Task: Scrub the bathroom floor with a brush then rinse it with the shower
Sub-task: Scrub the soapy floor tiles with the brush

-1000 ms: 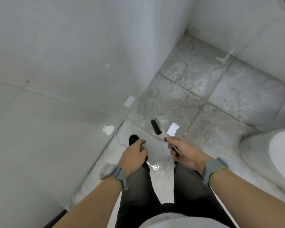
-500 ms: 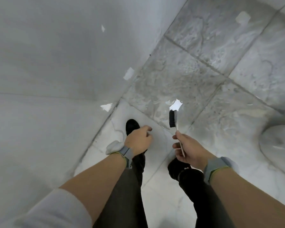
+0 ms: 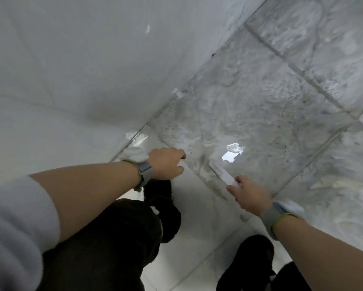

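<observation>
My right hand (image 3: 248,194) grips the handle of a small brush (image 3: 221,172) with a white back, its head lying down against the wet, soapy grey floor tiles (image 3: 260,106); the bristles are hidden underneath. My left hand (image 3: 167,163) hovers just above the floor with its fingers loosely curled, holding nothing. Foam streaks cover the tile ahead of the brush. The shower is out of view.
A white tiled wall (image 3: 82,70) runs along the left and meets the floor in a diagonal line. My dark-trousered legs and black shoes (image 3: 247,263) stand at the bottom. A bright light reflection (image 3: 232,154) glints on the wet floor.
The camera has dropped closer to the floor. My right hand lowered the brush from upright to flat on the tile. The left hand moved forward and left a little.
</observation>
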A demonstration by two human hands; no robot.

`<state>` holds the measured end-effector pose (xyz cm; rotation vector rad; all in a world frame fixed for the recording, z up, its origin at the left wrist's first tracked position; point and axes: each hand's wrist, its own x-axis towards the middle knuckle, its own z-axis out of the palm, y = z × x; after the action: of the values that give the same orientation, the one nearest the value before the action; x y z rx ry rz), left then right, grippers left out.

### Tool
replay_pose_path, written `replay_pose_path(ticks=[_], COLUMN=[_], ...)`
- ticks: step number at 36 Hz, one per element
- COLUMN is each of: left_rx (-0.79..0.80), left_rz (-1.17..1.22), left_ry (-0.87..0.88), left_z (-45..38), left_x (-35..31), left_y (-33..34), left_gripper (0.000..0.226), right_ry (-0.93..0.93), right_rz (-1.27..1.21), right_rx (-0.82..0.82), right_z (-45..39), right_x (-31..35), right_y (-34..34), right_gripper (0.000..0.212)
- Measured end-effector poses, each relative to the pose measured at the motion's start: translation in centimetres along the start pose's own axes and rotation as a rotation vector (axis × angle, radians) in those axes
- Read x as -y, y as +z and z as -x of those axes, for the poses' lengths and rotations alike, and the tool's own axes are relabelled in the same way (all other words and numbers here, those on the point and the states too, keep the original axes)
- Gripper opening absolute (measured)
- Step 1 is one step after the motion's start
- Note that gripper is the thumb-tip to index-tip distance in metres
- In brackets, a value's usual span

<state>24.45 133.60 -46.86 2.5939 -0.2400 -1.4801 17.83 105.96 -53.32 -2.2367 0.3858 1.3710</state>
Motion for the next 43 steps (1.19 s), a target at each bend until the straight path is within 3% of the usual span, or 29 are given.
replay_pose_path(ticks=[3,6,9,15,20,27,32,36,39,43], left_rx=[0.072,0.036,0.003,-0.193,-0.255,-0.244,-0.207,-0.249,-0.305,-0.438], left_rz=[0.022,0.068,0.174,0.256,0.142,0.234,0.293,0.298,0.307,0.21], left_ry=[-0.032,-0.057,-0.132,-0.366,-0.307,-0.295,-0.298,-0.293,-0.288,-0.286], left_z=[-2.2,-4.5,-6.5,-8.6,-9.2,-10.1,-10.2,-10.1,-10.3,-10.1], left_x=[1.5,3.8,6.0,9.2,10.4,12.4,12.8,12.7,12.5,12.7], left_y=[-0.1,1.9,5.2,11.1,14.1,14.3,14.3,14.8,15.4,16.0], left_gripper=[0.039,0.036,0.042,0.047,0.066,0.064,0.072,0.081,0.074,0.075], right_ry=[-0.001,-0.032,-0.033,-0.128,-0.236,-0.221,-0.115,-0.086,-0.114,-0.261], right_rz=[0.064,0.137,0.187,0.336,0.507,0.133,0.377,0.493,0.453,0.427], right_rx=[-0.014,-0.087,-0.061,-0.01,-0.091,-0.185,-0.185,-0.064,-0.064,-0.138], right_z=[-2.5,-5.3,-6.9,-8.7,-11.6,-15.9,-11.1,-7.9,-9.8,-16.1], right_x=[-0.5,-1.4,-3.0,-4.5,-0.4,6.5,0.6,-2.1,1.9,11.7], right_y=[2.9,6.2,9.1,11.3,8.0,3.9,8.1,10.5,11.1,11.1], right_gripper=[0.04,0.04,0.036,0.04,0.041,0.053,0.054,0.047,0.047,0.069])
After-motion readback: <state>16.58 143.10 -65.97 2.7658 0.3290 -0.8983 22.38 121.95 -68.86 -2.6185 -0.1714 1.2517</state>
